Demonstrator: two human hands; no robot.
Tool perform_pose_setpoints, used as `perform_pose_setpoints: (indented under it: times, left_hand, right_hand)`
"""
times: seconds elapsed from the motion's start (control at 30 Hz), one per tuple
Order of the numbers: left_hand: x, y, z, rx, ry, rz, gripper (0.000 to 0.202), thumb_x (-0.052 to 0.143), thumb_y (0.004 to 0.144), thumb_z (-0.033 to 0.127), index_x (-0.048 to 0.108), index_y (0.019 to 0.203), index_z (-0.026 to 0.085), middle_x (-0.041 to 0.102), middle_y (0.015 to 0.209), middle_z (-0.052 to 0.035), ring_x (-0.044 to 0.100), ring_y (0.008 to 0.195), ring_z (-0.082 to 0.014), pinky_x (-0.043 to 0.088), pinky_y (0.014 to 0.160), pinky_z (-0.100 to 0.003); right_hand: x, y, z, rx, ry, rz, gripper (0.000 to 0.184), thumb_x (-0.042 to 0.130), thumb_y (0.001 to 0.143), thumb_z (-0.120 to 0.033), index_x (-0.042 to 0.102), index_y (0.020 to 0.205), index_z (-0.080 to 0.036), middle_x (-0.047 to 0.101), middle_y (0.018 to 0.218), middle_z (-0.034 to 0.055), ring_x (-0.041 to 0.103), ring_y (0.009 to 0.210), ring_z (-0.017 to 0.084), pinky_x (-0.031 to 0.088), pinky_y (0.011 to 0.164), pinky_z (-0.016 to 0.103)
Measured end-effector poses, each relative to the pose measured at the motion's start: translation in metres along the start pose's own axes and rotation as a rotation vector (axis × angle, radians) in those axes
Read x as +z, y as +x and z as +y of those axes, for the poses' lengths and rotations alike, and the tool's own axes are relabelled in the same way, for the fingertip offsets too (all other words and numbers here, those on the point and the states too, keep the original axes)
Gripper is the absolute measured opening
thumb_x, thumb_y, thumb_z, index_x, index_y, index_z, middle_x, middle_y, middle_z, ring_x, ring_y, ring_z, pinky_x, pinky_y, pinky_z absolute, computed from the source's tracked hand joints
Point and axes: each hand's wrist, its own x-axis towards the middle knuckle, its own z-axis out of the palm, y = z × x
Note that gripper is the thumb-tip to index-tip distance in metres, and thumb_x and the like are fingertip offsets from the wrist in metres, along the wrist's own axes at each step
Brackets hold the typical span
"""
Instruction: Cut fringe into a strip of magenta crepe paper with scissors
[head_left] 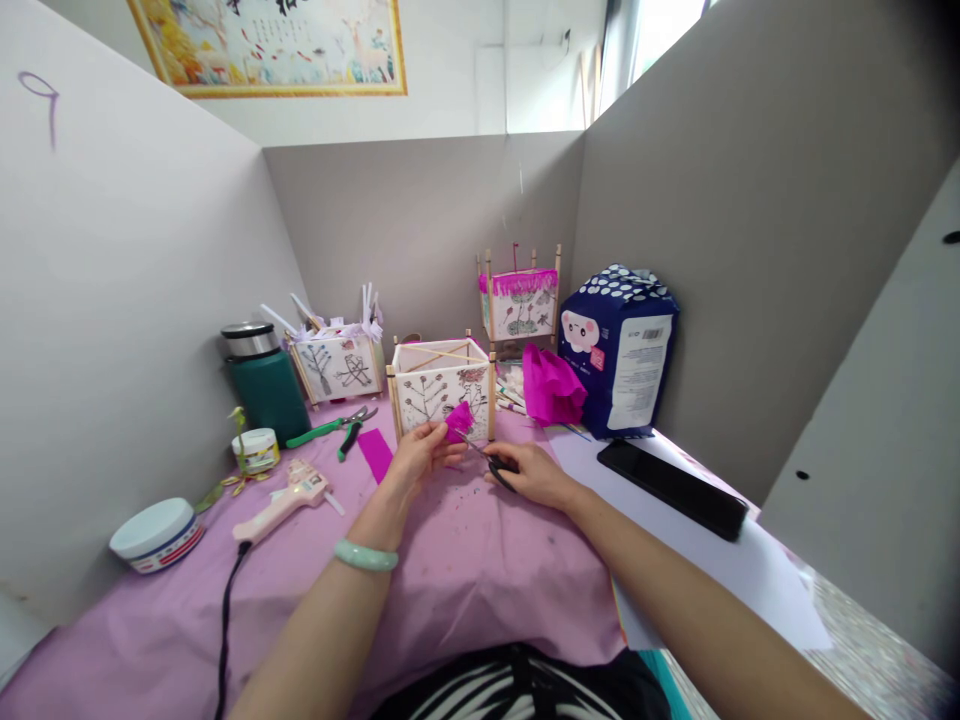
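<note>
My left hand [424, 452] pinches a small piece of magenta paper [460, 420] between thumb and fingers. My right hand [534, 474] is closed round the black handles of a pair of scissors [501, 470], whose blades point left to the paper's lower edge. Whether the blades touch the paper is hard to make out. Just behind the paper stands a box with a stick frame [442, 385], its white panels drawn with plants. A flat magenta strip [375, 455] lies on the cloth left of my left hand.
Left are a glue gun [289, 505], green-handled pruners [322, 430], a white bowl [157, 535], a small jar [256, 450] and a green thermos [266, 385]. Right are crumpled magenta paper [553, 388], a dark blue package [619, 350], a black phone [671, 488] and white paper [750, 590]. Grey partitions [427, 230] enclose the table.
</note>
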Motion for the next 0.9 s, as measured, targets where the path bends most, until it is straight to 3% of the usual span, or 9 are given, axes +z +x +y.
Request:
perform_pose_setpoints:
  times: [0.4,0.67,0.9]
  left_hand:
    - [0.0036,-0.0039,0.0028,-0.003,0.005,0.014,0.009,0.060,0.084,0.011,0.052,0.081,0.013,0.067,0.070,-0.0069,0.071,0.064,-0.0202,0.057,0.051,-0.026]
    - [0.0027,-0.0030,0.0024,-0.010,0.019,-0.001,0.009,0.060,0.085,0.013,0.054,0.078,0.011,0.069,0.071,-0.0111,0.071,0.066,-0.0212,0.057,0.053,-0.026]
    - [0.0009,-0.0015,0.0010,-0.001,0.009,-0.005,0.009,0.060,0.084,0.010,0.053,0.078,0.012,0.068,0.069,-0.0088,0.071,0.064,-0.0208,0.057,0.052,-0.026]
  right_hand:
    - [-0.0003,0.0004,0.0010,-0.010,0.022,-0.005,0.034,0.063,0.081,-0.038,0.065,0.108,-0.018,0.060,0.068,-0.0013,0.049,0.060,0.011,0.035,0.057,0.021]
    - [-0.0002,0.0003,0.0011,0.004,0.013,0.002,0.035,0.064,0.080,-0.038,0.065,0.108,-0.017,0.060,0.068,-0.0012,0.048,0.059,0.011,0.035,0.057,0.021]
    - [0.0003,0.0005,0.0020,0.002,0.019,0.003,0.036,0.063,0.080,-0.039,0.065,0.110,-0.019,0.062,0.070,-0.0006,0.050,0.060,0.012,0.035,0.057,0.021]
